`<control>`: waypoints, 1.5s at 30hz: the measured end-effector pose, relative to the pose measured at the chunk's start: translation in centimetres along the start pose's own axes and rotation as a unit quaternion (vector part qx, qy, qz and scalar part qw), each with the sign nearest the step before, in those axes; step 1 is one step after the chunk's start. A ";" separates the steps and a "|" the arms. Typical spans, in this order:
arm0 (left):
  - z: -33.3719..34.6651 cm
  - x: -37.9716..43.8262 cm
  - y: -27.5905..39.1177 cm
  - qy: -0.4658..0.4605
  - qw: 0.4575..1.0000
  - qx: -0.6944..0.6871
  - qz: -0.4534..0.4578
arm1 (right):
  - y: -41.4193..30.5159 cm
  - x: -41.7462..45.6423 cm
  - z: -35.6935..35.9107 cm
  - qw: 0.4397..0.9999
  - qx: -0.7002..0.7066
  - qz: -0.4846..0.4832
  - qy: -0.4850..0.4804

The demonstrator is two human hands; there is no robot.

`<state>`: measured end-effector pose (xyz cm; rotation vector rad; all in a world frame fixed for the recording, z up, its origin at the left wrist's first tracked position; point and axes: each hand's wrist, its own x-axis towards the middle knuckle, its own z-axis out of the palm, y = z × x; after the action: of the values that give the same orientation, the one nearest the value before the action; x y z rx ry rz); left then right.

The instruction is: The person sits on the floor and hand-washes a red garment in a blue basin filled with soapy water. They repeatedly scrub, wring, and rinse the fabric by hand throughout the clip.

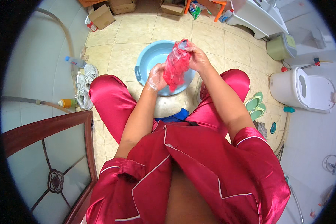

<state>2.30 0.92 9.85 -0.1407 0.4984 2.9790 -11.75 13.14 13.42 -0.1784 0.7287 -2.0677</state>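
Between my hands is a wet red cloth (177, 63), bunched up and streaked with white suds. My right hand (198, 58) grips its upper right part, where a bluish-white patch shows. Along the lower left side, my left hand (157, 76) holds the cloth with its fingers partly hidden behind it; white foam clings to the wrist. Both hands are above a round light-blue plastic basin (148, 54) on the tiled floor. The cloth and hands hide much of the basin's inside, so I cannot tell how much water it holds.
White sneakers (85, 86) and bottles stand by the left wall, near a wood-framed door (47, 131). On the right are green slippers (256, 106), a white toilet (289, 86) and a green bin (281, 47). Cardboard boxes (102, 18) and a washbasin cabinet (253, 16) are at the far side.
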 end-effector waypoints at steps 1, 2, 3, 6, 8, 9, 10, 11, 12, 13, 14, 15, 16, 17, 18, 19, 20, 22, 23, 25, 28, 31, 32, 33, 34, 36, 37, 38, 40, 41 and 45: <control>1.0 -0.3 0.1 0.028 0.999 -0.028 0.019 | 0.0 -0.3 0.7 1.000 0.003 0.014 -0.010; 0.8 0.1 0.3 0.055 0.998 0.008 0.029 | -0.2 -0.5 1.4 0.999 0.006 0.028 -0.019; 0.9 0.5 0.7 0.060 0.997 0.015 0.041 | -0.5 -0.7 2.2 0.999 0.009 0.041 -0.030; 1.9 0.8 2.0 0.068 0.997 -0.021 0.036 | -1.0 -0.5 2.4 0.995 0.021 0.091 -0.045; 1.5 1.7 2.6 0.093 0.992 0.082 0.039 | -1.4 0.1 1.9 0.995 -0.007 0.097 -0.018; 1.8 2.0 2.9 0.105 0.985 0.134 0.041 | -1.6 0.4 1.7 0.995 -0.030 0.087 -0.027; 2.1 2.1 3.3 0.113 0.983 0.140 0.045 | -1.8 0.7 1.5 0.995 -0.054 0.076 -0.035; 2.3 2.2 3.7 0.098 0.986 0.122 0.051 | -2.0 1.1 1.3 0.994 -0.077 0.066 -0.044; 2.9 2.1 4.3 0.083 0.989 0.106 0.056 | -2.3 1.4 1.3 0.993 -0.101 0.046 -0.037; 3.6 2.2 4.8 0.068 0.992 0.090 0.060 | -2.6 1.7 1.2 0.991 -0.125 0.026 -0.029; 4.3 2.1 5.3 0.057 0.996 0.048 0.043 | -2.8 2.0 1.1 0.989 -0.149 0.005 -0.021; 3.8 2.3 5.6 0.065 0.993 0.079 0.061 | -2.6 2.2 1.4 0.987 -0.158 0.003 -0.011; 3.0 2.6 6.0 0.072 0.988 0.110 0.078 | -2.2 2.6 1.7 0.986 -0.166 0.001 -0.001; 2.4 2.9 6.4 0.079 0.982 0.141 0.095 | -1.8 3.0 2.0 0.984 -0.175 -0.001 0.010; 2.9 3.5 6.1 0.126 0.971 0.168 0.119 | -1.2 3.3 1.7 0.984 -0.173 -0.035 0.029; 3.3 4.1 5.9 0.153 0.971 0.154 0.105 | -0.5 3.5 1.4 0.982 -0.171 -0.069 0.049; 3.7 4.6 5.9 0.179 0.969 0.141 0.090 | 0.1 3.8 1.1 0.978 -0.168 -0.104 0.069; 2.3 5.2 6.3 0.221 0.969 0.092 0.062 | 2.0 3.5 2.2 0.926 -0.337 -0.145 0.090; 0.9 5.5 6.6 0.243 0.963 0.094 0.066 | 3.2 3.2 3.2 0.889 -0.417 -0.164 0.098; -1.6 6.1 6.7 0.286 0.951 0.096 0.066 | 6.0 2.2 4.9 0.798 -0.562 -0.205 0.074; -2.3 7.0 4.6 0.242 0.966 0.057 0.076 | 6.4 2.1 4.7 0.647 -0.717 -0.231 0.121; -1.3 7.2 3.1 0.198 0.977 0.070 0.035 | 4.1 4.5 2.2 0.636 -0.734 -0.121 0.206; -3.2 7.4 3.0 0.195 0.976 0.097 0.027 | 4.9 4.1 2.1 0.653 -0.715 -0.184 0.168; -4.5 7.6 3.0 0.200 0.975 0.090 0.025 | 5.7 3.3 3.0 0.638 -0.734 -0.182 0.145; -5.5 7.6 3.0 0.206 0.975 0.085 0.023 | 6.3 2.4 4.6 0.625 -0.750 -0.182 0.117; -7.0 8.0 2.3 0.226 0.974 0.008 0.018 | 6.0 1.7 5.6 0.613 -0.769 -0.157 0.090; -6.2 7.8 2.3 0.145 0.988 -0.046 -0.007 | 5.4 1.8 4.5 0.610 -0.768 -0.158 0.117; -5.5 7.4 2.5 0.068 0.992 -0.095 -0.037 | 4.5 2.7 3.1 0.607 -0.765 -0.158 0.143; -4.0 8.1 2.2 0.128 0.987 -0.083 -0.050 | 3.4 4.4 2.2 0.599 -0.773 -0.121 0.171; -3.2 8.4 2.0 0.158 0.983 -0.077 -0.057 | 3.6 4.3 1.8 0.598 -0.775 -0.136 0.152; -10.0 8.1 2.4 0.148 0.988 0.032 -0.009 | 6.7 2.7 4.9 0.579 -0.787 -0.201 0.069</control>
<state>-5.30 -3.76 0.29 -0.5836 0.6176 2.9330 -6.64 6.11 13.23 -1.2443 2.6328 -1.0859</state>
